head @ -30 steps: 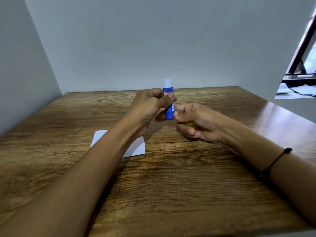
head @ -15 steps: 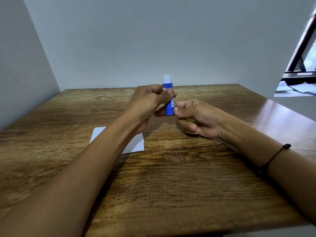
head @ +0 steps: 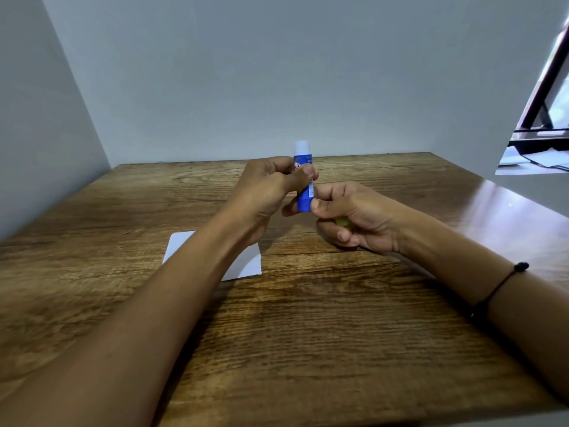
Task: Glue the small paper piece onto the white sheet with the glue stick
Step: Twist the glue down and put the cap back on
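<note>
While the left hand (head: 271,186) grips the upright blue glue stick (head: 304,183) above the table (head: 338,318), the right hand (head: 354,215) pinches its base (something yellowish tucked in the palm). At seven o'clock of the stick, the white sheet (head: 246,263) lies flat beneath the left forearm.

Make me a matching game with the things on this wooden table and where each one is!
Things:
1. blue glue stick with its white glue showing
2. white paper sheet
3. thin black cord bracelet
4. small yellowish item, perhaps the cap

Places:
A. around the right wrist
B. lying flat on the brown wooden table, partly hidden under the left forearm
C. tucked inside the curled fingers of the right hand
D. held upright above the table, the left hand round its body and the right hand at its base

Pairs: 1-D, 2-B, 3-A, 4-C
</note>
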Available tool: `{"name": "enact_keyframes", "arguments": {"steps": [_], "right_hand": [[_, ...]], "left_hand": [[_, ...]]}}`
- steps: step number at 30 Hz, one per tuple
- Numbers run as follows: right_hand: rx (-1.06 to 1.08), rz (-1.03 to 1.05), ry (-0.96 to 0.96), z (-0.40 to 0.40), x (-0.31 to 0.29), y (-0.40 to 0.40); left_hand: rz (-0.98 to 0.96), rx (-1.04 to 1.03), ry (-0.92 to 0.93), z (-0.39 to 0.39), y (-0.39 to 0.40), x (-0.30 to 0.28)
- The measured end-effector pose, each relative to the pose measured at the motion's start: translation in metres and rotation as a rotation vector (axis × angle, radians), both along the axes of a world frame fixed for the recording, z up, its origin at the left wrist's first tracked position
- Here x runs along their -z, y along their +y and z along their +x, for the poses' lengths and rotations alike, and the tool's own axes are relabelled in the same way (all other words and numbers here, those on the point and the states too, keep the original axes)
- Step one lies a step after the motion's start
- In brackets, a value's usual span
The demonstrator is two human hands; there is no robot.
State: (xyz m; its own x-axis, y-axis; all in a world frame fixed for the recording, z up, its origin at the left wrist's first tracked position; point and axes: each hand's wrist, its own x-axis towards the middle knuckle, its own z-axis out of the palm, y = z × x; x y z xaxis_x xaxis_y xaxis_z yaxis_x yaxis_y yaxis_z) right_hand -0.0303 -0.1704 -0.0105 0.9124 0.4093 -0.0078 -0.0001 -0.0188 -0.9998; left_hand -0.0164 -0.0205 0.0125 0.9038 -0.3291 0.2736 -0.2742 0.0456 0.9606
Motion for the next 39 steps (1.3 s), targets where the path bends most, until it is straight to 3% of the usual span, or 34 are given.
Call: {"name": "enact_keyframes", "arguments": {"steps": [39], "right_hand": [[0.062,0.013,0.004,-0.0031,0.0003,0.0043]], "left_hand": [[0.059,-0.007,-0.051,0.0013,-0.001,0.0025]]}}
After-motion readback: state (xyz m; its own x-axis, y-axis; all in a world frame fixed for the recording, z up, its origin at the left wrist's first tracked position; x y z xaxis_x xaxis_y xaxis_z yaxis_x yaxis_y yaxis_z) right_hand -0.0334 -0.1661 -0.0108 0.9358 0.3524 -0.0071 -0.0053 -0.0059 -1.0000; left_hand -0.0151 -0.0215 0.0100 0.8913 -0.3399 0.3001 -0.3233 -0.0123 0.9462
